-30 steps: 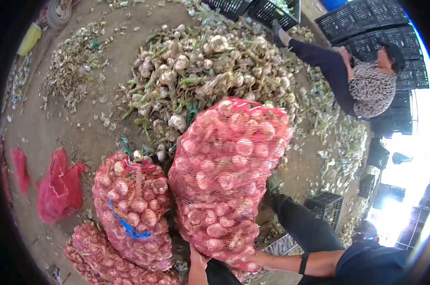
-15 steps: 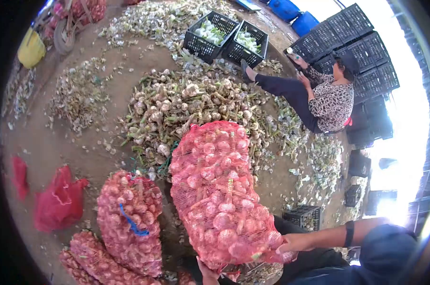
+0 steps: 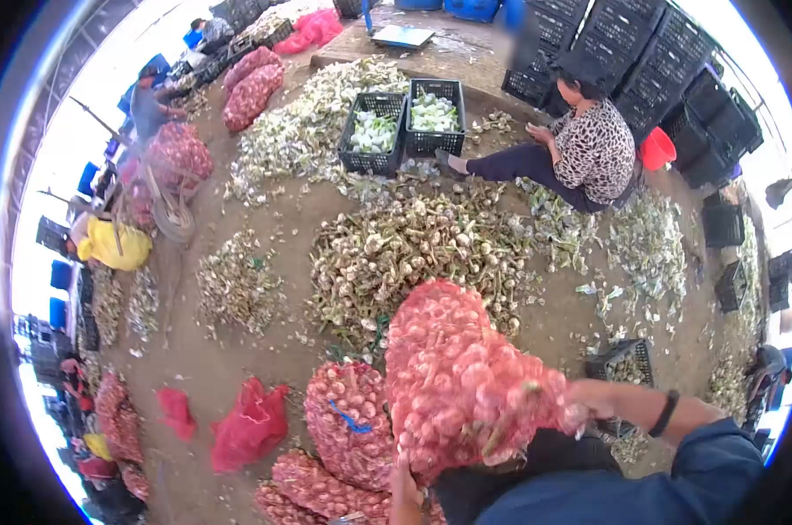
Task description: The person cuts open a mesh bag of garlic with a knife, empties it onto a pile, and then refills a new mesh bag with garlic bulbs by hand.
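A red mesh sack of garlic hangs tilted before me, its far end over the near edge of a heap of garlic bulbs. My right hand is closed on the sack's near right corner. At the lower left corner, my left hand grips the mesh, its fingers partly hidden by the sack. Just left of it stands another full garlic sack with a blue tie. More filled sacks lie below that one.
Beyond the heap, a seated person faces two black crates of peeled garlic. A crate stands near my right arm. Limp red mesh bags lie at left. Stacked black crates rise behind the person.
My view has swung, so the scene sits further right and lower and more of the left side shows. The held sack's near right corner has come up, with both hands still on it.
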A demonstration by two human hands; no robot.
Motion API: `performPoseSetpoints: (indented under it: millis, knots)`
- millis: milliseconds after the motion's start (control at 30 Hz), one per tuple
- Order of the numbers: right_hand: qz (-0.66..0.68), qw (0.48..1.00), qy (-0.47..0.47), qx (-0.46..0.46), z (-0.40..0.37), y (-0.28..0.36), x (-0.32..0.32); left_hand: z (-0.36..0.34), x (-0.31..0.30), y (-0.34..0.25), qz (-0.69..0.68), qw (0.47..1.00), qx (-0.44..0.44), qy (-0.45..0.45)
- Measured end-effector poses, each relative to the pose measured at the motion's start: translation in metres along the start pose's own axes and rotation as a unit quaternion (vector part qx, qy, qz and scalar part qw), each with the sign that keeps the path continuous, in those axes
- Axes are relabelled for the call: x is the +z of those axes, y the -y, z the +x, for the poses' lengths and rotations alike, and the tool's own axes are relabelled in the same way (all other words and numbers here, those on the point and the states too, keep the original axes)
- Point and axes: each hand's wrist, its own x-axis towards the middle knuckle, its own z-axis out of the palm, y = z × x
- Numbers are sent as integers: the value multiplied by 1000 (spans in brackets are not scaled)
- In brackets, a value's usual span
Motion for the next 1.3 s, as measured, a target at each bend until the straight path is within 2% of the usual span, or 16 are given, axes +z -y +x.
performPoseSetpoints:
  millis: [67, 200, 267, 300, 367, 433, 500, 533, 633, 833, 900, 967, 1033, 1167, 1233, 1300]
  knots:
    - [-3, 999, 36, -6, 36, 14, -45, -4, 65, -37, 88, 996, 2, -4]
    - [148, 987, -16, -60, 92, 34, -88, 50, 154, -69, 152, 985, 77, 17]
    - [165, 984, -39, -44, 89, 55, -97, 79, 175, -77, 372, 915, 144, -57]
    - [172, 984, -35, -28, 93, 53, -106, 85, 175, -76, 377, 915, 130, -65]
    - [168, 985, -23, 0, 102, 46, -119, 99, 167, -80, 383, 918, -95, -48]
    - [172, 985, -16, -5, 97, 71, -106, 118, 149, -63, 444, 894, -26, -64]
    - [142, 990, -13, 12, 96, 79, -106, 120, 157, -61, 332, 943, -22, -20]
    - [160, 987, -29, 13, 98, 74, -106, 79, 204, -92, 308, 944, -112, -23]
    - [134, 990, -27, 18, 126, 62, -108, 101, 184, -92, 225, 952, -206, 19]
    - [187, 976, -87, 67, 154, 40, -60, 111, 125, -61, 295, 937, -151, -109]
    - [161, 976, -146, 23, 154, 53, -34, 140, 59, -31, 303, 921, -200, -144]
    - [152, 978, -139, 19, 157, 47, -33, 134, 54, -36, 274, 940, -172, -110]
    - [-29, 976, -141, 162, 163, 30, -49, 127, 53, -45, 292, 948, -101, -73]
    - [-95, 982, -135, 86, 103, 30, -63, 89, 100, -103, 363, 929, -68, 4]
    - [-177, 971, -145, 69, 53, 77, -53, 53, 143, -139, 332, 935, -127, -14]
    - [-302, 938, -165, 50, -4, 130, -36, 28, 152, -170, 368, 927, -38, 65]
